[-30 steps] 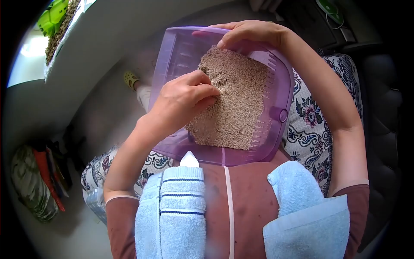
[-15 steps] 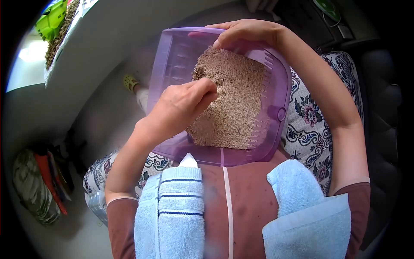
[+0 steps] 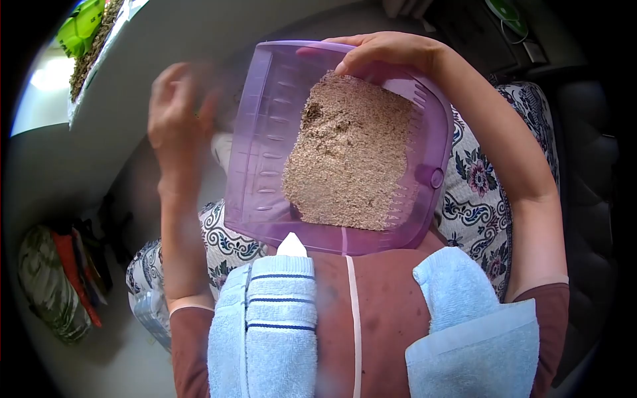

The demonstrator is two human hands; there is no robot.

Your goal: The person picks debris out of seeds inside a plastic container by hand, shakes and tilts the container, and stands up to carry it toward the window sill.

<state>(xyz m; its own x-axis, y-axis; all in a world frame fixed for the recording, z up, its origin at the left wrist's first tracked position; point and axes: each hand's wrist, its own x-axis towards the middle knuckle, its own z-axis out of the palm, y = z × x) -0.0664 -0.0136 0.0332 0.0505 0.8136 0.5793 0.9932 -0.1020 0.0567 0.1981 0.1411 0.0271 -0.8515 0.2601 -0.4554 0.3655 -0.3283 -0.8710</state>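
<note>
A purple see-through plastic tray (image 3: pixel 247 192) lies tilted across my lap, with a layer of small tan grains (image 3: pixel 352 159) spread over its middle and right. Darker bits show among the grains near their upper left. My right hand (image 3: pixel 378 52) grips the tray's far rim, thumb on the inside by the grains. Off the tray's left side, my left hand (image 3: pixel 180 116) is raised and blurred by motion. Its fingers are bent, with the thumb standing apart from them; I make out nothing held there.
At upper left, a white-topped table (image 3: pixel 43 109) bears a green plastic container (image 3: pixel 81 30) and a heap of brownish grain (image 3: pixel 93 60). Flower-patterned cloth (image 3: pixel 474 172) covers the seat around me. Light blue towels (image 3: pixel 279 318) hang over my chest. Bags (image 3: pixel 53 285) stand at lower left.
My left hand has left the grains, where its fingers were pinched, and moved left beyond the tray's edge. My right hand keeps its hold, and the tray has barely shifted.
</note>
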